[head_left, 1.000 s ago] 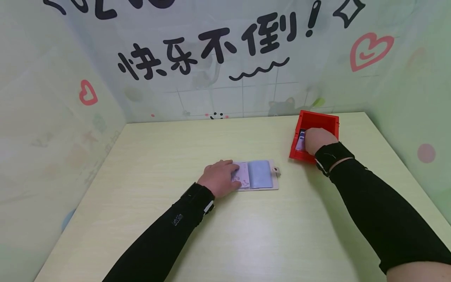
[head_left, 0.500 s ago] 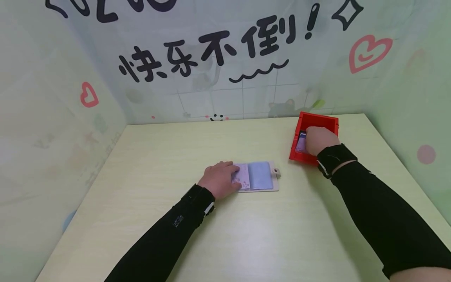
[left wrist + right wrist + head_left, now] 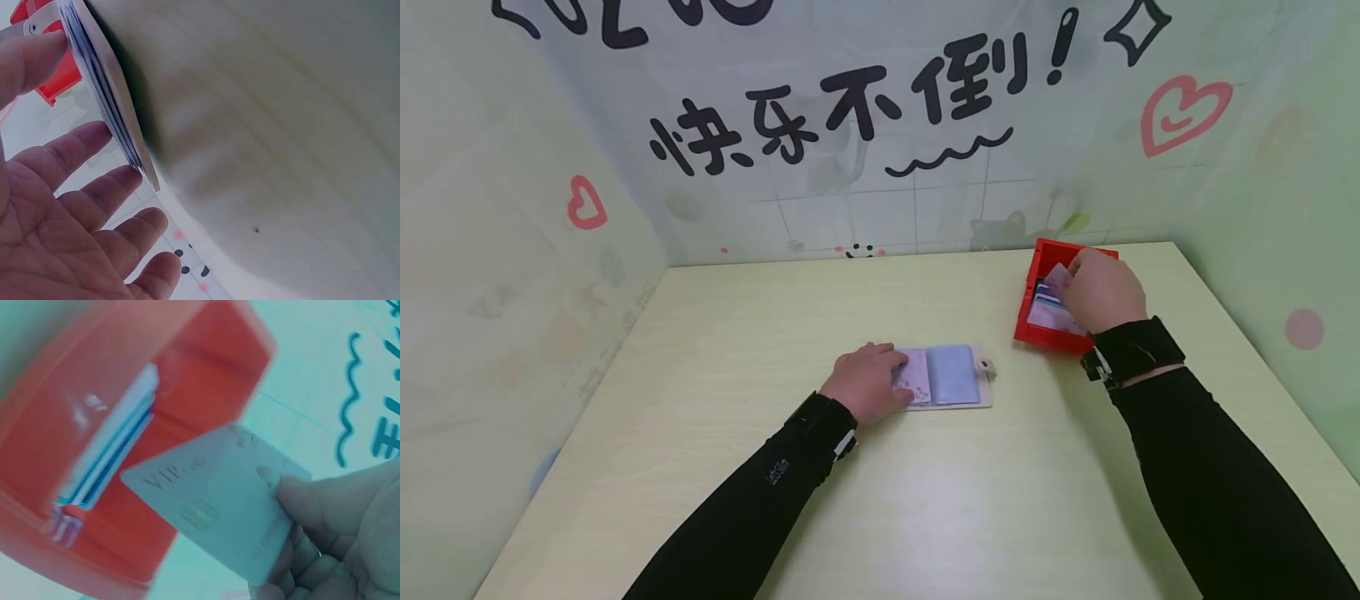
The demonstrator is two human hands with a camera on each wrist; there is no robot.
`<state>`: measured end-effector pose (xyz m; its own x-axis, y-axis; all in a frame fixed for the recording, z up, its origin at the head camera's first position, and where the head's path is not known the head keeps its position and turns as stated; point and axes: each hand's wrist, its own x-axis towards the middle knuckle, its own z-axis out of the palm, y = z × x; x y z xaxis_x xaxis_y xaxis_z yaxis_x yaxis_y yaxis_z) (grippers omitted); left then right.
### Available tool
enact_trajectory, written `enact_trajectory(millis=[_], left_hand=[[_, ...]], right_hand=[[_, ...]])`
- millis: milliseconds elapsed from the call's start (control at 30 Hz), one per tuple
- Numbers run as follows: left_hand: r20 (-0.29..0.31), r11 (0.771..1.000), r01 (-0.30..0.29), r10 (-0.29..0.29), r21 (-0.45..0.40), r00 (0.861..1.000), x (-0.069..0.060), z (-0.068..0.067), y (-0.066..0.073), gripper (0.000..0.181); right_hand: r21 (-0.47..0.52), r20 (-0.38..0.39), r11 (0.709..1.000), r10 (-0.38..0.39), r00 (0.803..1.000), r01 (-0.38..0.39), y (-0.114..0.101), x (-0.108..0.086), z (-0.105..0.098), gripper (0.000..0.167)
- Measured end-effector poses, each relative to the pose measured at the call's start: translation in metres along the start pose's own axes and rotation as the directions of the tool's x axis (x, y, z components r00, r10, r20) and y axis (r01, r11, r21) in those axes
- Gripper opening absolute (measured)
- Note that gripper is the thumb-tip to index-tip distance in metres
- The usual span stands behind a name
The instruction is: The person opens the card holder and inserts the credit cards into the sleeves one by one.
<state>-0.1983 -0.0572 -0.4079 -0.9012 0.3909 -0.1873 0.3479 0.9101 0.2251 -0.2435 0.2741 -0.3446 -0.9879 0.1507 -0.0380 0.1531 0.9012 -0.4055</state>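
Observation:
An open card holder point(image 3: 955, 375) with clear sleeves and a snap strap lies on the table. My left hand point(image 3: 865, 383) rests on its left side; in the left wrist view, the extended fingers and thumb touch its layered pages point(image 3: 103, 94). Over the red box point(image 3: 1047, 336), my right hand point(image 3: 1103, 292) pinches a pale card point(image 3: 206, 494) marked VIP by one corner, between thumb and fingers. More cards point(image 3: 1048, 313) lie inside the box, and the right wrist view shows their stacked edges point(image 3: 115, 453).
The pale wooden table point(image 3: 760, 333) reaches back to a printed wall sheet point(image 3: 820, 200) with dark lettering. Sheeted walls also stand at the left and right. The red box sits near the table's far right corner.
My right hand has risen from inside the red box and shifted slightly right, lifting a card between its fingers. The left hand and the card holder have stayed in place.

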Motion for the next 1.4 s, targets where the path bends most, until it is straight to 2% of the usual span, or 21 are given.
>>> enact_trajectory(millis=[167, 300, 467, 667, 867, 1133, 1233, 1400], left_hand=[[-0.017, 1.000, -0.004, 0.003, -0.024, 1.000, 0.000, 0.001, 0.001, 0.062], [-0.045, 0.999, -0.008, 0.006, -0.054, 0.999, 0.000, 0.000, 0.002, 0.062], [-0.076, 0.996, 0.001, -0.007, -0.088, 0.997, 0.000, -0.003, 0.007, 0.065], [-0.088, 0.994, 0.011, -0.021, -0.112, 0.996, 0.001, -0.004, 0.010, 0.070], [-0.104, 0.982, 0.003, -0.023, -0.187, 0.994, 0.002, -0.006, 0.015, 0.074], [-0.104, 0.939, -0.009, -0.029, -0.344, 0.994, 0.005, -0.011, 0.024, 0.078], [-0.095, 0.905, -0.021, -0.022, -0.426, 0.995, 0.006, -0.012, 0.028, 0.077], [-0.096, 0.835, -0.030, -0.028, -0.550, 0.995, 0.010, -0.011, 0.034, 0.076]], right_hand=[[0.154, -0.058, 0.987, 0.063, 0.996, -0.053, -0.009, -0.013, -0.004, 0.038], [0.256, -0.085, 0.966, 0.047, 0.995, -0.023, -0.021, -0.025, -0.001, 0.038], [0.345, -0.055, 0.938, 0.035, 0.998, -0.014, -0.032, -0.038, 0.009, 0.040], [0.409, -0.025, 0.912, 0.031, 0.999, -0.018, -0.034, -0.045, 0.026, 0.040], [0.514, 0.038, 0.857, 0.006, 0.999, -0.024, -0.037, -0.052, 0.039, 0.038], [0.659, 0.178, 0.746, -0.036, 0.983, -0.092, -0.046, -0.053, 0.056, 0.033], [0.696, 0.211, 0.709, -0.051, 0.976, -0.114, -0.051, -0.053, 0.064, 0.034], [0.719, 0.246, 0.685, -0.086, 0.965, -0.122, -0.057, -0.055, 0.077, 0.036]])
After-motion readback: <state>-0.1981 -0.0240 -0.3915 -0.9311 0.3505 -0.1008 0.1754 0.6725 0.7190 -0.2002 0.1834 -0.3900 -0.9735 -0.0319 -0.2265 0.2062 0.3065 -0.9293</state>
